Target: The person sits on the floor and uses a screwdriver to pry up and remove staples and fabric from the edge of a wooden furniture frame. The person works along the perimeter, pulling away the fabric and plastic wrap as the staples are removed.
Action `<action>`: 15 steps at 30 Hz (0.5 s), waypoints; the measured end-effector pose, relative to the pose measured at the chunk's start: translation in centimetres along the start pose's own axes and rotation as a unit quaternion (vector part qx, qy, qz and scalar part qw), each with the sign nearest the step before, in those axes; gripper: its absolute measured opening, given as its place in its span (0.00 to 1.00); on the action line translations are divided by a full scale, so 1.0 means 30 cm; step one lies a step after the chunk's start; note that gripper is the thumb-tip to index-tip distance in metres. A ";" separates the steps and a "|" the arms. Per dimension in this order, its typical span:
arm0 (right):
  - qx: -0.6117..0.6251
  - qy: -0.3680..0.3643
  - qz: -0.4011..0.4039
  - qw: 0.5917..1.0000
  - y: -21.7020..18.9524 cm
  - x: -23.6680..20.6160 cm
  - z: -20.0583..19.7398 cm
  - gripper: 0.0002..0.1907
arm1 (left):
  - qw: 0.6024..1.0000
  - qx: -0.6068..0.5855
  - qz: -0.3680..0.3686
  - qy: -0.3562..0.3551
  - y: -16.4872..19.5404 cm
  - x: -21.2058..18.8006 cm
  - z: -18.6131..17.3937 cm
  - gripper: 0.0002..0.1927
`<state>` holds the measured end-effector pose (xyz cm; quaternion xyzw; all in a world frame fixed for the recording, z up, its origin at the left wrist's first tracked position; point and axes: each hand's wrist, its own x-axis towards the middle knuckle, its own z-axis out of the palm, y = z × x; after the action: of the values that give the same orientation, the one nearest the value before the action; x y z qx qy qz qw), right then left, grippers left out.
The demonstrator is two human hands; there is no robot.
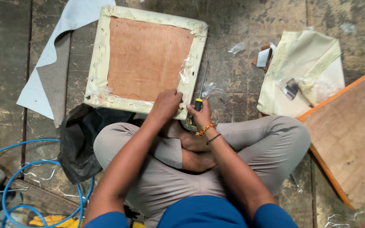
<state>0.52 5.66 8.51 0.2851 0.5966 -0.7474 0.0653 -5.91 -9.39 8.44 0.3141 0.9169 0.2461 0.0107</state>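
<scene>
OK, you're sitting cross-legged on a worn, stained floor [241,25] with a square seat pad [146,59] lying upside down just in front of your shins. Its underside is a flat reddish-brown plywood panel, bordered by pale cream covering pulled over the edges, with wrinkled clear plastic scraps stuck along the right and lower rim. Your left hand [165,105] presses down on the near edge of the pad, fingers curled onto the cream border, grip clenched on that fabric edge. Your right hand [201,116] is closed around a screwdriver [199,95] with a black and yellow handle; its thin metal shaft runs up alongside the pad's right edge, just beside it. An orange beaded band and a dark thread sit on that wrist. Left of the pad lies a grey-blue sheet [49,71], smooth, one corner folded over. A crumpled black plastic bag [79,141] touches your left knee. A glossy blue hose [26,185] loops at lower left. On the right, a second cream cushion cover [305,63] lies rumpled, and a plywood board [349,135] with an orange edge rests tilted near your right knee.
</scene>
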 end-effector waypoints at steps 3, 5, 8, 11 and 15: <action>0.006 -0.019 -0.010 1.000 0.026 0.006 0.002 0.23 | 0.999 -0.042 -0.028 -0.003 -0.039 0.036 0.015 0.07; -0.012 -0.009 -0.026 1.000 0.042 0.014 -0.004 0.23 | 0.998 -0.045 -0.040 -0.010 -0.053 0.052 0.032 0.07; -0.015 -0.011 -0.042 0.999 0.068 0.033 -0.016 0.23 | 0.988 -0.122 -0.067 0.070 -0.067 0.048 0.053 0.11; 0.004 -0.001 -0.039 0.999 0.097 0.049 -0.028 0.23 | 0.974 -0.156 -0.129 0.099 -0.065 0.030 0.056 0.06; -0.013 -0.003 -0.055 0.998 0.135 0.060 -0.037 0.22 | 0.980 -0.169 -0.105 0.025 -0.036 0.014 0.024 0.05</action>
<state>1.20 6.00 4.00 0.2484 0.6205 -0.7432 0.0297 -6.73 -9.57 7.36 0.2039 0.8899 0.4025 0.0664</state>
